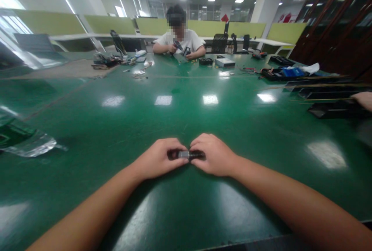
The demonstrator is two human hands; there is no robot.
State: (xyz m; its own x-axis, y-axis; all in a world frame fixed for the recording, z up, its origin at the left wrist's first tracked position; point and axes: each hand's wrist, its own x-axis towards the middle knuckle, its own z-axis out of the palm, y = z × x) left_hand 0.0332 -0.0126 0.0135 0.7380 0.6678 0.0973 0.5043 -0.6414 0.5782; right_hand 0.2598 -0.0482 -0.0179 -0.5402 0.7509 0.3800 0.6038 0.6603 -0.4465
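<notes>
Both of my hands meet low in the middle of the head view, just over the green table [186, 119]. Between them lies a small dark, narrow object with a grey block-like part [183, 154]; its kind is too blurred and covered to make out. My left hand [158, 158] is closed with fingers and thumb around its left end. The fingers and thumb of my right hand [213, 154] pinch its dark right end. Most of the object's ends are hidden inside the two hands.
A water bottle [29, 138] lies at the left. Across the table a person in a white shirt [192, 39] handles a power drill [177, 44]. Black channel-like parts [325, 109] and another person's hand [364, 99] are at the right. A tool case [286, 73] stands behind them.
</notes>
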